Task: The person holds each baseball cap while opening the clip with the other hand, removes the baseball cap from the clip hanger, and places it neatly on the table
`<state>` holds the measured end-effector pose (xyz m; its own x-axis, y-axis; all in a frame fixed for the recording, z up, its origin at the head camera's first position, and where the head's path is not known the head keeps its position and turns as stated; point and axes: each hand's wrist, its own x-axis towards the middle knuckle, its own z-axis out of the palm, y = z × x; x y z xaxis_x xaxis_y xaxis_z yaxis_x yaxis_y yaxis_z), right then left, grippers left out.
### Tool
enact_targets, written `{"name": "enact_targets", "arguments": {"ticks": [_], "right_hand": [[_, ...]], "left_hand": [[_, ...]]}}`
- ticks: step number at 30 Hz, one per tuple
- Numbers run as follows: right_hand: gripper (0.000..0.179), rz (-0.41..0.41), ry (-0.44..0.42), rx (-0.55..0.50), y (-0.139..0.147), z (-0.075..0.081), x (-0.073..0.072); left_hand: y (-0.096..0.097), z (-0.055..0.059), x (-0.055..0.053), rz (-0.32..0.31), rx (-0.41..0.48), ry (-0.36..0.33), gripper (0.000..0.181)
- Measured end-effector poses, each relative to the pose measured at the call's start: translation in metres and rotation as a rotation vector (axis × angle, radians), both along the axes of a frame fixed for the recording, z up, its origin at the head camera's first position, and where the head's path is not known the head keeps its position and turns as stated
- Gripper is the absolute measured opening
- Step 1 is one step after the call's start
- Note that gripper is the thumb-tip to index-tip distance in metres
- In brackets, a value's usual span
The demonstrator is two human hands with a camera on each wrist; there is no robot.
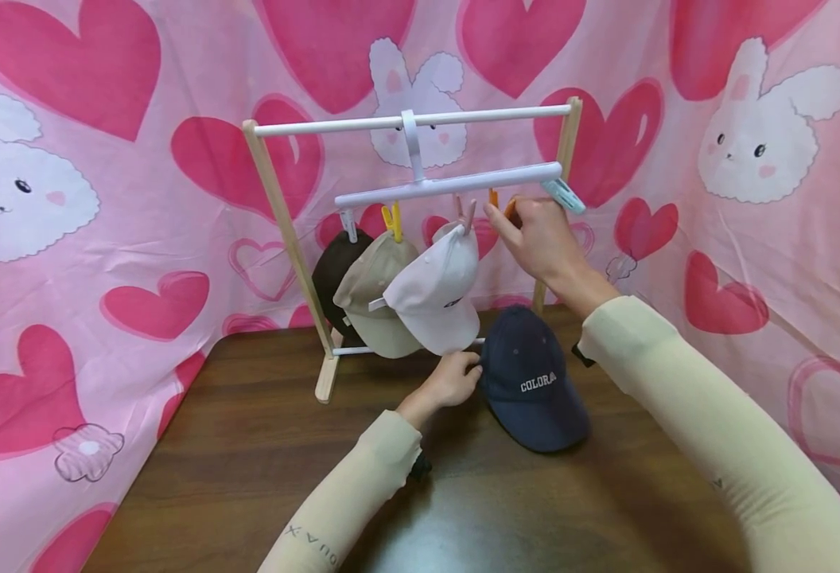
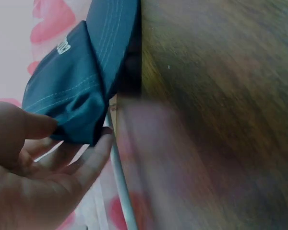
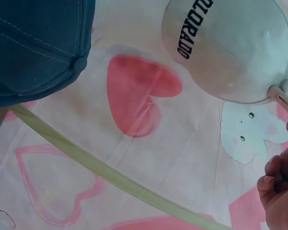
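Observation:
A navy baseball cap (image 1: 516, 354) with white lettering is just in front of the rack's right half, its brim low by the tabletop. My left hand (image 1: 451, 380) pinches its left edge, thumb outside and fingers behind, as the left wrist view shows on the cap (image 2: 67, 91). Up at the hanger bar, my right hand (image 1: 545, 237) grips an orange clothespin (image 1: 493, 197), partly hidden by the fingers. To its left a pink clothespin (image 1: 470, 216) holds a white cap (image 1: 434, 286). In the right wrist view, the fingertips of that hand (image 3: 283, 191) show at the edge, below the white cap (image 3: 225, 48).
The white hanger (image 1: 456, 187) hooks over the wooden rack's top rod (image 1: 327, 126). A yellow clothespin (image 1: 394, 223) holds a beige cap (image 1: 373, 290); a pale clothespin (image 1: 349, 226) holds a dark brown cap (image 1: 330, 270). A light blue clothespin (image 1: 563, 196) sits at the hanger's right end.

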<state>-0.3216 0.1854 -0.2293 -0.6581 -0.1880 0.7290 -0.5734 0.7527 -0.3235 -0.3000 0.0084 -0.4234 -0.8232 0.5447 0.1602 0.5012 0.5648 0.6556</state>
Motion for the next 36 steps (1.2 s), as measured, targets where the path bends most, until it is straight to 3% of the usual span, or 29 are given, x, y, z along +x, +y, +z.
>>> {"name": "enact_targets", "arguments": {"ticks": [8,12,18,27,36], "right_hand": [[0.04,0.033,-0.034,-0.015,0.002,-0.005,-0.001],[0.04,0.035,-0.044,-0.015,0.002,-0.006,-0.001],[0.041,0.04,-0.044,-0.028,0.004,-0.008,-0.003],[0.04,0.052,-0.071,-0.034,0.006,-0.012,-0.004],[0.04,0.057,-0.103,-0.023,0.005,-0.014,-0.003]], "left_hand": [[-0.012,0.0,0.005,0.012,-0.192,-0.112,0.037],[-0.025,0.005,0.009,0.009,-0.18,-0.119,0.04],[-0.056,0.012,0.007,0.049,-0.111,-0.061,0.037],[-0.106,0.029,0.001,0.195,0.179,-0.063,0.043],[-0.12,0.05,-0.001,0.171,0.533,-0.112,0.065]]}}
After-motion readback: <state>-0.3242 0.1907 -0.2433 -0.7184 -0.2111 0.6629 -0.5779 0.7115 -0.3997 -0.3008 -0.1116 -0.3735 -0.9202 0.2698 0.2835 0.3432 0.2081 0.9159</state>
